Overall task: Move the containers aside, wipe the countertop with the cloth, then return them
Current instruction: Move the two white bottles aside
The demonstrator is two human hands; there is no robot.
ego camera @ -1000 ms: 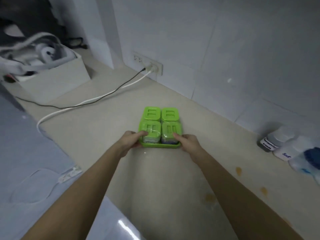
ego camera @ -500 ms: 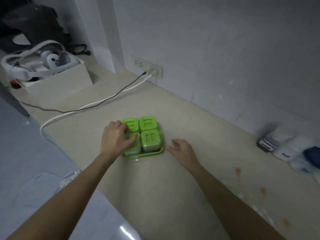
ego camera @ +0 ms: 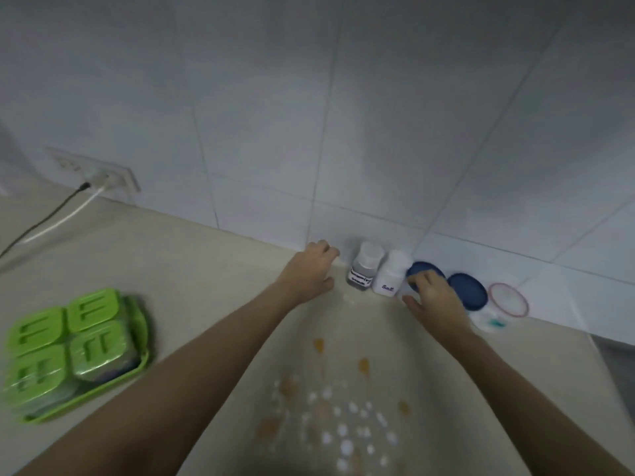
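A row of containers stands against the tiled wall: a dark labelled bottle (ego camera: 364, 269), a white bottle marked Salt (ego camera: 391, 277), a blue-lidded tub (ego camera: 423, 271), a second blue-lidded tub (ego camera: 468, 294) and a pink-rimmed tub (ego camera: 508, 301). My left hand (ego camera: 309, 274) hovers just left of the dark bottle, fingers apart, holding nothing. My right hand (ego camera: 434, 302) reaches over the first blue-lidded tub, fingers spread, partly hiding it. The green tray (ego camera: 135, 367) with several green-lidded boxes sits at the lower left. No cloth is in view.
Orange stains (ego camera: 319, 344) and white specks (ego camera: 345, 431) mark the beige countertop (ego camera: 206, 269) between my arms. A wall socket (ego camera: 103, 173) with a black and a white cable (ego camera: 58, 218) is at the far left. The counter ends at the right edge (ego camera: 598, 355).
My left hand has let go of the green tray, which now lies at the lower left. The view has swung right, and both hands have reached to the bottles and tubs at the wall.
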